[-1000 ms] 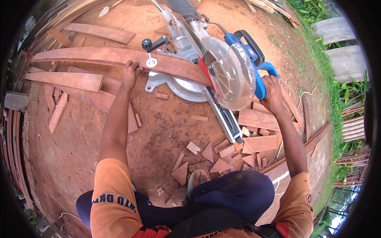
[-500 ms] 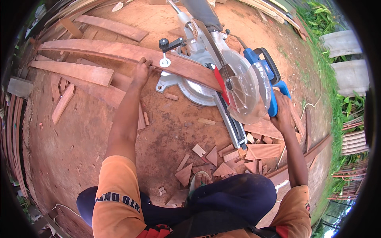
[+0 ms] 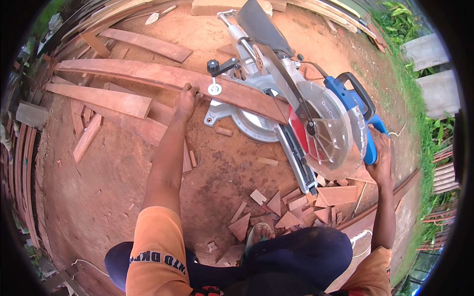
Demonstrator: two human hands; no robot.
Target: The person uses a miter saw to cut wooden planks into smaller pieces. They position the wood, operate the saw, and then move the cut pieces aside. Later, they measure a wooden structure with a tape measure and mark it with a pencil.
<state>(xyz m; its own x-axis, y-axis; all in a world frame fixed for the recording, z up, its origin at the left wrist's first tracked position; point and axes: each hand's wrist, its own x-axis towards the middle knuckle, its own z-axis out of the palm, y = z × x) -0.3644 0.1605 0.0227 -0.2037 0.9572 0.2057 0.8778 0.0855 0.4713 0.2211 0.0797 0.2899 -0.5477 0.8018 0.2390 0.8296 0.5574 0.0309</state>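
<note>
A long reddish-brown wooden plank lies across the base of a mitre saw, its right end close to the blade. My left hand is closed on the plank's near edge, just left of the clamp. That clamp, with a black knob and a round white foot, presses on the plank from above. To the right, my right hand wraps round the saw's blue handle. The clear guard covers much of the blade, whose red part shows beside the plank's end.
Triangular and small wood offcuts are scattered before my feet. More boards lie on the earth at left, with another board beyond the plank. A black dust bag rises behind the saw. A pale cord runs at lower right.
My right hand and the saw head have moved right and away from the plank, showing more of its end and the red part. My left hand keeps its hold. The whole view has shifted slightly.
</note>
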